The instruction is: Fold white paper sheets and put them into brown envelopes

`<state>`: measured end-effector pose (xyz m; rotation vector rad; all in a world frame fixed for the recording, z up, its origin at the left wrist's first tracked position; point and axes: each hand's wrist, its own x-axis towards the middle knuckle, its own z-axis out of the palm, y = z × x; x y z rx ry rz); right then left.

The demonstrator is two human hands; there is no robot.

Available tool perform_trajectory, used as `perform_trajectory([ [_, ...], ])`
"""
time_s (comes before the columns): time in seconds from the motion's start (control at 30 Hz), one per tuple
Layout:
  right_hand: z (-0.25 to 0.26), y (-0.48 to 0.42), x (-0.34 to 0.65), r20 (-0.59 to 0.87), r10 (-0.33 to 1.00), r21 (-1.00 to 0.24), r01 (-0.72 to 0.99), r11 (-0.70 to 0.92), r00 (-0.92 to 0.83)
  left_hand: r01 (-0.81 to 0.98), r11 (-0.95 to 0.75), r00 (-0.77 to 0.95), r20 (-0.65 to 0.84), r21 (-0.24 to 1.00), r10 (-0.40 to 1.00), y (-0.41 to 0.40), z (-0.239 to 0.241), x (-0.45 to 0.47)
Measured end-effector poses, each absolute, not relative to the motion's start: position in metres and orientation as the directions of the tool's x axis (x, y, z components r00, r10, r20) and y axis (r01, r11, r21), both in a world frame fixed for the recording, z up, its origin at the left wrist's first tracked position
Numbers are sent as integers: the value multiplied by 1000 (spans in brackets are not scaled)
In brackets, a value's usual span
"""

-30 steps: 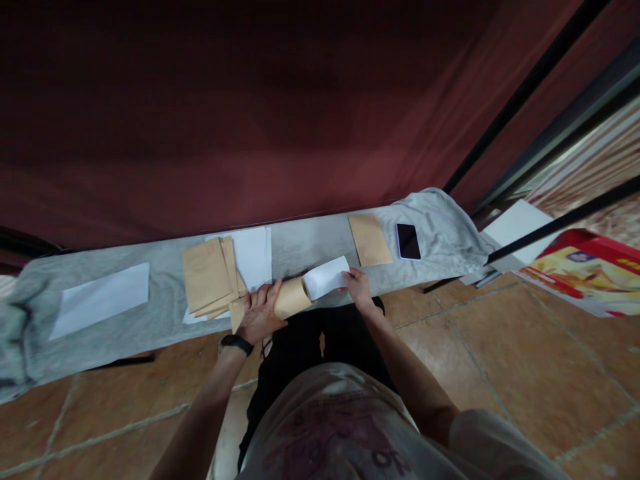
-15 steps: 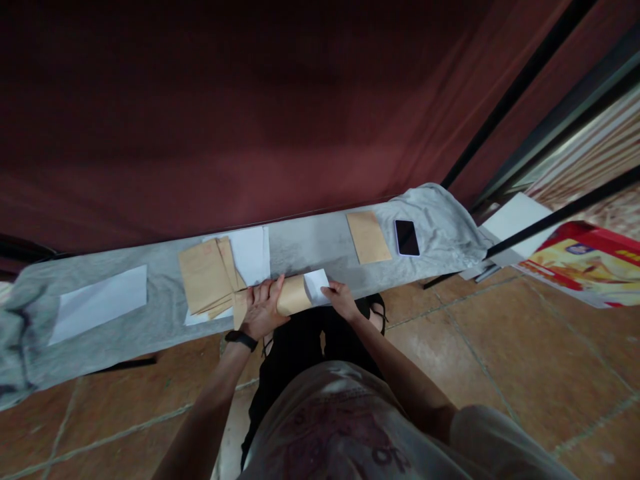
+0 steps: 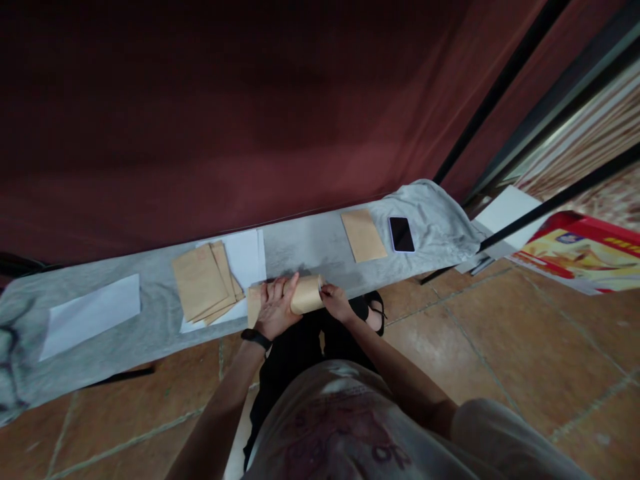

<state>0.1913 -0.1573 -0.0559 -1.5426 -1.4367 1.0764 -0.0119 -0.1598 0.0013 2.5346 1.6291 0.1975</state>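
My left hand (image 3: pixel 276 308) is wrapped over a brown envelope (image 3: pixel 306 294) bulged open at the near edge of a long bench covered in grey cloth (image 3: pixel 150 320). At the envelope's open right end my right hand (image 3: pixel 334 301) has its fingers pinched together; only a sliver of white paper shows there. A stack of brown envelopes (image 3: pixel 201 281) lies just left of my left hand, on top of white sheets (image 3: pixel 246 257).
A single brown envelope (image 3: pixel 363 235) and a black phone (image 3: pixel 401 234) lie on the bench to the right. A white sheet (image 3: pixel 90 315) lies far left. A red and yellow box (image 3: pixel 580 252) sits on the tiled floor at right. A dark red curtain hangs behind.
The white folded paper, sticking well out of the envelope a second ago, has slid almost wholly inside as my right hand pushed left. My left hand kept hold of the envelope.
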Motion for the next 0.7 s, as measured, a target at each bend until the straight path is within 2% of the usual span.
perform_trajectory([
  [0.2,-53,-161,194,-103,992,-941,315,-120,70,879,-439,444,16,185,896,-155,4,-5],
  [0.53,-41,-158,196,-80,965,-989,101,-108,248,863,-484,485,32,147,874,-139,15,6],
  [0.7,-42,-159,198,-143,951,-986,45,-161,275,868,-474,477,19,147,879,-139,12,6],
])
